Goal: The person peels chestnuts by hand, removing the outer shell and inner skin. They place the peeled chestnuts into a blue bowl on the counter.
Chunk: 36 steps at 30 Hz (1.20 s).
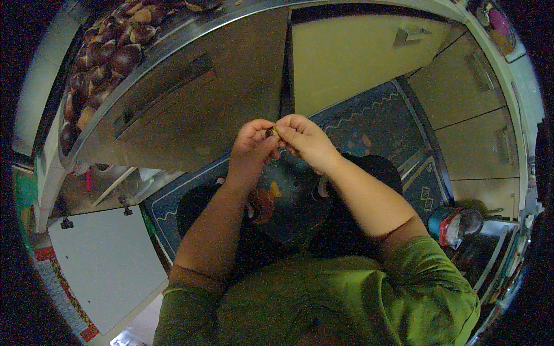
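Note:
My left hand (252, 145) and my right hand (308, 137) meet over the floor, fingertips against fingertips. Between them is a small chestnut (270, 131), with dark brown shell and a paler yellowish part showing. The left fingers and thumb grip its dark side, while the right thumb and forefinger pinch the pale side. Most of it is hidden by the fingers. At the upper left, a heap of chestnuts (104, 65) lies behind a shiny metal rim (169, 41); many have split shells with pale flesh showing.
A brown cabinet front (207, 95) and a pale drawer or door front (350, 56) stand before me. Beneath my hands lies a dark patterned mat (372, 112). A white board with black clips (108, 264) is at lower left. Near the right-hand cabinets stands a round container (448, 225).

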Motion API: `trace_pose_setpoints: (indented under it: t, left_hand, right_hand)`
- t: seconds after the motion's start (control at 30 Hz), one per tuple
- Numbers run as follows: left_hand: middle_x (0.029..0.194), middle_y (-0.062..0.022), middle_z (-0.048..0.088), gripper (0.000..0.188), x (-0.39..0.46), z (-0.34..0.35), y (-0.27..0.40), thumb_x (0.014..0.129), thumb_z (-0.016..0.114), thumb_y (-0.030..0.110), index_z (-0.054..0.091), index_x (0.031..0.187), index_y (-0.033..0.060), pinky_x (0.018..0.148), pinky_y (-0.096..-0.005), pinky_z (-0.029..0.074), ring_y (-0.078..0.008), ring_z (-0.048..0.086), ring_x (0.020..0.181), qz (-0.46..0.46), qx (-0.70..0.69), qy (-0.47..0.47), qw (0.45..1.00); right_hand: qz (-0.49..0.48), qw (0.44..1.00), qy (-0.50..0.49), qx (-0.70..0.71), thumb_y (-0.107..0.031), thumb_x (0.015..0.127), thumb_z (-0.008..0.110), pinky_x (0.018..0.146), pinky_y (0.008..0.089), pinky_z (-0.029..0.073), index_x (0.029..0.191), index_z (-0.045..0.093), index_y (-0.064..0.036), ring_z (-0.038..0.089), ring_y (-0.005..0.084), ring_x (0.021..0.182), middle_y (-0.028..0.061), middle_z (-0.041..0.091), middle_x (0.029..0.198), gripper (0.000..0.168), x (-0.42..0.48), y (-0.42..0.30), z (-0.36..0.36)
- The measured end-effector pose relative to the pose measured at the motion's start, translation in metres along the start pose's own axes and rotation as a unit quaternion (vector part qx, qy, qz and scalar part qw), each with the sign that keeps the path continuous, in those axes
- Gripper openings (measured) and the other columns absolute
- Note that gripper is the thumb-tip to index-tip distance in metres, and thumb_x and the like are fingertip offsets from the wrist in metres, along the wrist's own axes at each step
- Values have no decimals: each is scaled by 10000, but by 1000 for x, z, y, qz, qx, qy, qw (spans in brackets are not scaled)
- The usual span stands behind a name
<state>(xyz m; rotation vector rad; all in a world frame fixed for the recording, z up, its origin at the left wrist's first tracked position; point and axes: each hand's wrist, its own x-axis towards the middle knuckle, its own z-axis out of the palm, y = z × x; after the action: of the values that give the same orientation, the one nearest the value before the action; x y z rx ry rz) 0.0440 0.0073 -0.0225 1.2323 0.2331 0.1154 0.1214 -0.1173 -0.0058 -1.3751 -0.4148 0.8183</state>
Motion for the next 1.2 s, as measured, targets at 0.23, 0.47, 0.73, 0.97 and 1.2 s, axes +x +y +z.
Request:
trace_pose_setpoints:
  t: [0.23,0.47,0.73,0.97,1.2]
  left_hand:
    - [784,-35,566,237,-1,2,1,799,532,82,436,1013,42,522,-188,387,-83,493,611,-5,-17,-12,1000]
    - [787,-85,586,198,3,0,-3,780,566,63,447,933,24,566,-210,436,-115,549,668,8,79,27,996]
    - [784,-93,580,158,1,1,-10,780,565,49,457,890,15,597,-228,465,-120,551,661,49,8,22,999]
    - [794,-61,546,144,-2,3,-16,784,549,41,456,891,16,614,-227,459,-108,534,671,86,39,44,995]
    - [875,-83,548,211,-1,9,-9,800,507,25,466,1006,4,684,-244,456,-127,547,755,101,35,13,994]
  right_hand:
    - [21,1000,-6,-13,-182,876,461,524,217,393,851,509,-55,465,75,584,-5,513,679,138,3,9,-7]
    - [-73,980,37,-181,-139,855,472,554,256,417,790,509,-25,508,113,600,38,533,653,137,5,17,-6]
    - [-96,959,85,-253,-108,849,452,587,307,439,824,514,-9,552,210,619,119,555,679,120,0,13,2]
    - [-163,937,134,-278,-90,874,411,539,241,407,849,503,-23,486,110,586,62,511,671,116,1,20,8]
    - [-26,994,97,-35,-138,899,373,484,207,360,848,493,-40,396,82,516,-8,446,624,163,6,22,3]
